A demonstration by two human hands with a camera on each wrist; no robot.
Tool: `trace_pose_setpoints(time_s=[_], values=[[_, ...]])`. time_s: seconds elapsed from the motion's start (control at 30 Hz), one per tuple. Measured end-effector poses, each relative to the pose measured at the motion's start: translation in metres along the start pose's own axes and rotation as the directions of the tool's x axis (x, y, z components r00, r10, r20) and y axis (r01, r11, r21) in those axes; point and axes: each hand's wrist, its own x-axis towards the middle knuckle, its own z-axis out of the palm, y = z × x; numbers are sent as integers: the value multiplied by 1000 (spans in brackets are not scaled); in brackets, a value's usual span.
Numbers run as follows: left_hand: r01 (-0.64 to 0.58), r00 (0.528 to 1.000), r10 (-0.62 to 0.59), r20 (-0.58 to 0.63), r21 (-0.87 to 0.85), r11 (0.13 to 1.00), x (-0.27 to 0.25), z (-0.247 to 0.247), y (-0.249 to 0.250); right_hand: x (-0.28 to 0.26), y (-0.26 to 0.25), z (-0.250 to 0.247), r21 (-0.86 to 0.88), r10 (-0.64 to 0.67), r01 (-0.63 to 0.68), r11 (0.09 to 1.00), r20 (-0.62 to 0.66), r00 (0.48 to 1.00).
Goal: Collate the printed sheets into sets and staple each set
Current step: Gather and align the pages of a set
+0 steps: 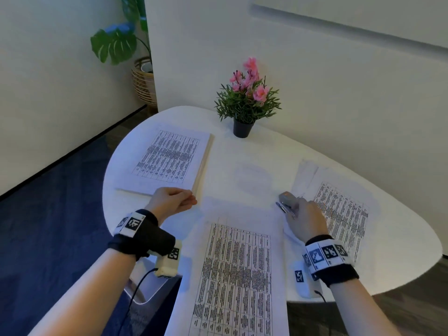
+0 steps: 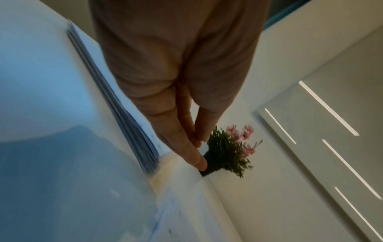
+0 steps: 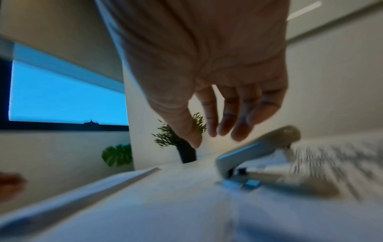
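A thick stack of printed sheets (image 1: 169, 158) lies at the table's left. My left hand (image 1: 191, 201) rests at its near right corner with fingers straight and the thumb against them (image 2: 199, 152); no sheet shows between them. A loose set of printed sheets (image 1: 237, 275) lies in front of me. To the right a grey stapler (image 1: 287, 202) sits on a spread pile of printed sets (image 1: 341, 212). My right hand (image 1: 294, 209) hovers just over the stapler (image 3: 259, 155), fingers (image 3: 238, 124) relaxed and apart from it.
A potted plant with pink flowers (image 1: 247, 98) stands at the back of the white table (image 1: 242, 149), close to the wall. The table's curved edge runs near my right wrist. A leafy floor plant in a woven basket (image 1: 143, 78) stands beyond the table's left.
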Motion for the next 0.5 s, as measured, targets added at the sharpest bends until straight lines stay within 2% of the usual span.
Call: trace_pose_setpoints(time_s=[0.07,0.13,0.17,0.23,0.33,0.4,0.5], values=[[-6,1000,5,-21,-38,999,-8,-20,2,-19,-5,13,31,52,-60,998,217,975],[-3,999,0,-47,-48,999,-15,-42,3,-34,-11,23,-74,136,-116,991,429,893],[9,997,-12,-77,-46,999,-17,-54,4,-39,-14,27,-135,168,-118,984,469,867],[42,982,-47,-182,-30,999,-20,-80,4,-47,-24,30,-263,226,-114,958,449,865],[102,928,-101,-358,-15,995,-23,-123,-5,-52,-42,35,-383,276,-117,916,392,878],[169,890,-155,-429,-5,986,-23,-146,-20,-51,-48,39,-358,320,-179,917,387,865],[305,866,-280,-414,-6,952,-24,-158,-52,-51,-52,43,-243,344,-263,934,403,848]])
